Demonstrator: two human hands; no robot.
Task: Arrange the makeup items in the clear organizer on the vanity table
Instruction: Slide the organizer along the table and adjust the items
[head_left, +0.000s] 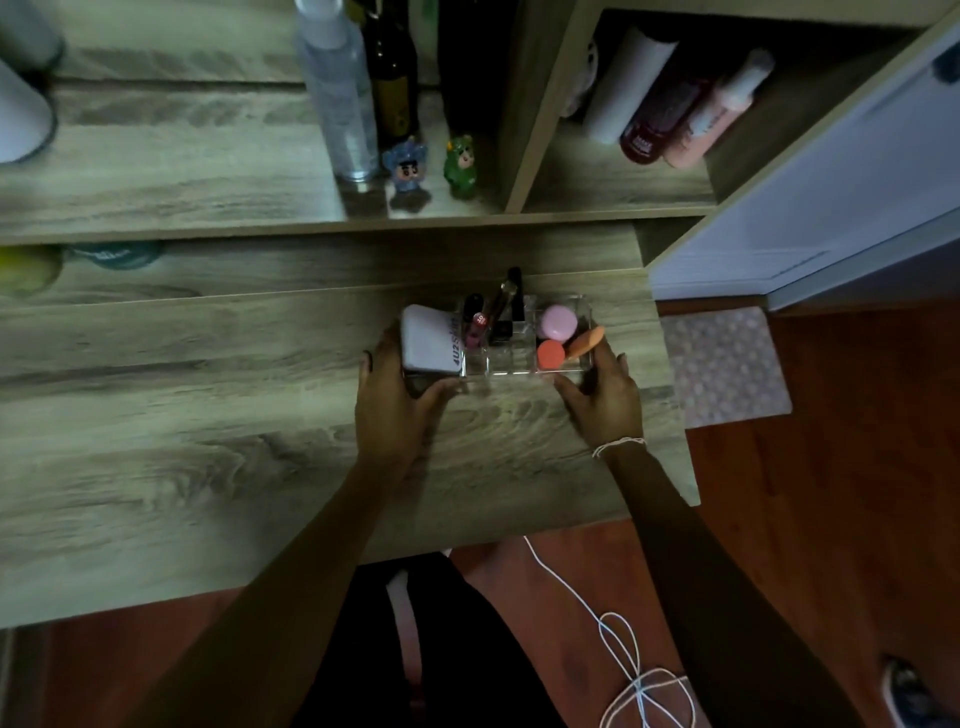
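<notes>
Now clear organizer (511, 364) between left hand (397, 397), right hand (605, 397), both gripping

Grey-brown wood-grain vanity table top (218, 415): matt, streaked laminate look
Clear rectangular plastic organizer (511, 366): transparent, glossy walls
White rounded-corner compact case (428, 340): smooth, satin plastic look
Pink round lidded jar (557, 322) and coral round lidded jar (550, 354): smooth, soft sheen
Tall clear bottle (343, 98): glossy, see-through
Green glossy figurine (460, 165): shiny, glaze-like
Reddish-brown floor (857, 467): smooth, low sheen
White looped cord (631, 670): matt
</notes>
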